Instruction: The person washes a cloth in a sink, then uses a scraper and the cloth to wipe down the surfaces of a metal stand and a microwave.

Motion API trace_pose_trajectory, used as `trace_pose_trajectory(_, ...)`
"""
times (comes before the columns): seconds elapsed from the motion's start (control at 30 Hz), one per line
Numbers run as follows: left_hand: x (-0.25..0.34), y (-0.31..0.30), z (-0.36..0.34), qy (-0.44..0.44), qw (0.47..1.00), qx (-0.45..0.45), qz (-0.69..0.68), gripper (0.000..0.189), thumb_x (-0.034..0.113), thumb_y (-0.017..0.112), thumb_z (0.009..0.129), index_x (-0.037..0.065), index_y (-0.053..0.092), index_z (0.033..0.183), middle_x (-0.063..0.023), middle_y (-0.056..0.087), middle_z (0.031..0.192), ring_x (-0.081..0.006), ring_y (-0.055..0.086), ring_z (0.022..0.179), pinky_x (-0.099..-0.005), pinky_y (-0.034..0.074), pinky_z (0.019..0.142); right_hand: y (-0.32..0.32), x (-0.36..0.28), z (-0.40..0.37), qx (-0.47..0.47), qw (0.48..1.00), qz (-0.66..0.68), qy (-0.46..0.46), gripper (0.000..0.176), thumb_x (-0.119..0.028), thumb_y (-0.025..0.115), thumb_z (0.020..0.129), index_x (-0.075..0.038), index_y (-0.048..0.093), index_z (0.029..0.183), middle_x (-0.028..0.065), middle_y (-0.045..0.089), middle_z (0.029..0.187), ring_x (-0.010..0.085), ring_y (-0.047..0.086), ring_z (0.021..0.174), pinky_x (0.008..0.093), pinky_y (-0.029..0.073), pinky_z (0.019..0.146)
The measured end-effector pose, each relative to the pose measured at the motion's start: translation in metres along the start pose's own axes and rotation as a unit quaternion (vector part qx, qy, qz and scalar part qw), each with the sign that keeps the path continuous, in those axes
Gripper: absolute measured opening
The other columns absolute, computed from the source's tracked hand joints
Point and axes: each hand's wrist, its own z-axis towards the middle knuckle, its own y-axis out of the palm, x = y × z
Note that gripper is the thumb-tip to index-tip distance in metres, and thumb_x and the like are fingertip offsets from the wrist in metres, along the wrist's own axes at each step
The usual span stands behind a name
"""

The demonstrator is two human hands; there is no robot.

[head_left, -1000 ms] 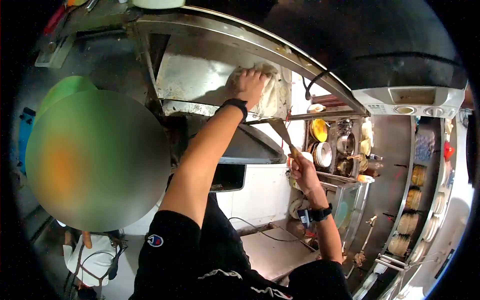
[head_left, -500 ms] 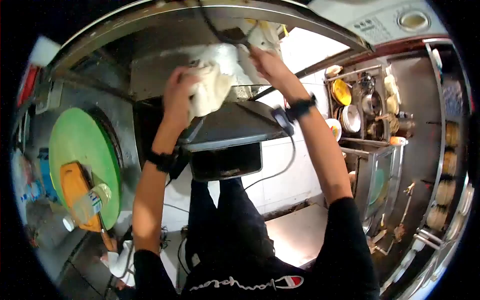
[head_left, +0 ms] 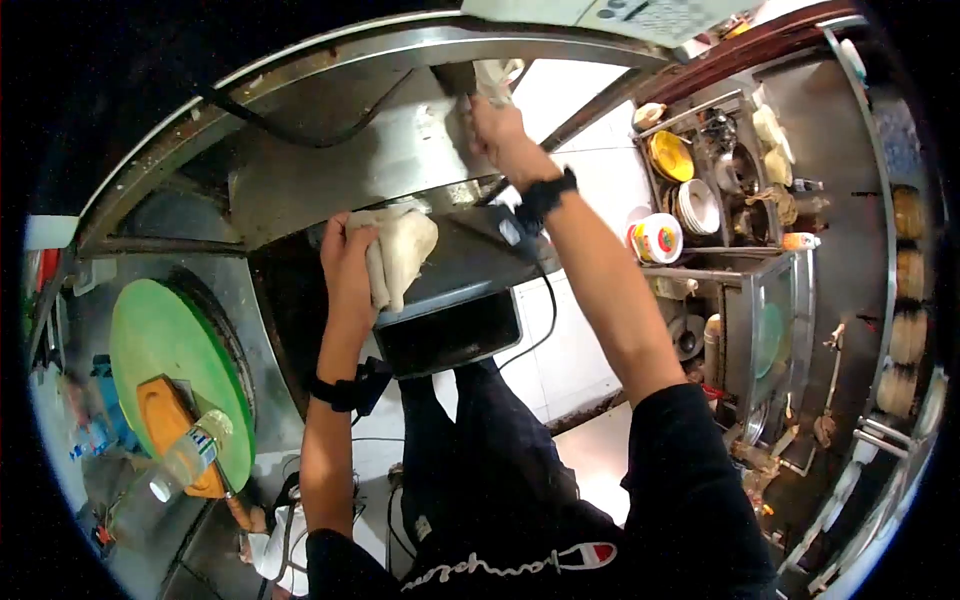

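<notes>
My left hand (head_left: 347,262) is closed around a folded off-white cloth (head_left: 408,248). The cloth is just below the front edge of a metal surface (head_left: 300,180), over a dark bin-like container (head_left: 455,338) with a black slanted top. My right hand (head_left: 494,132) is at the right end of the metal surface with its fingers curled. Whatever it grips is hidden; a dark flat piece and a whitish object appear just beyond the fingers. A black cable (head_left: 290,135) loops across the metal surface.
On the left, a wooden-handled tool and a clear bottle (head_left: 190,455) lie on a round green board (head_left: 170,365). A rack with white plates (head_left: 699,207), a yellow bowl (head_left: 670,156) and a white tub (head_left: 657,239) stands on the right. Another person's hand shows at lower left.
My left hand has brought the cloth down off the metal surface toward me. My right hand has shifted slightly left. The camera view has turned, and the black cable lies farther left.
</notes>
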Motion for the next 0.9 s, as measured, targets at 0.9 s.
trace_pose_trajectory(0.9, -0.013, 0.016, -0.027, -0.027, 0.982, -0.174, 0.074, 0.039, 0.007, 0.045, 0.080, 0.004, 0.056, 0.117, -0.0061, 0.055, 0.091, -0.0148, 0.054, 0.082, -0.0241, 0.044, 0.075, 0.000, 0.012, -0.063, 0.095, 0.927, 0.357, 0.062, 0.030, -0.032, 0.042, 0.095, -0.009, 0.046, 0.077, 0.0037, 0.044, 0.065, 0.0188, 0.039, 0.050, 0.0340, 0.037, 0.045)
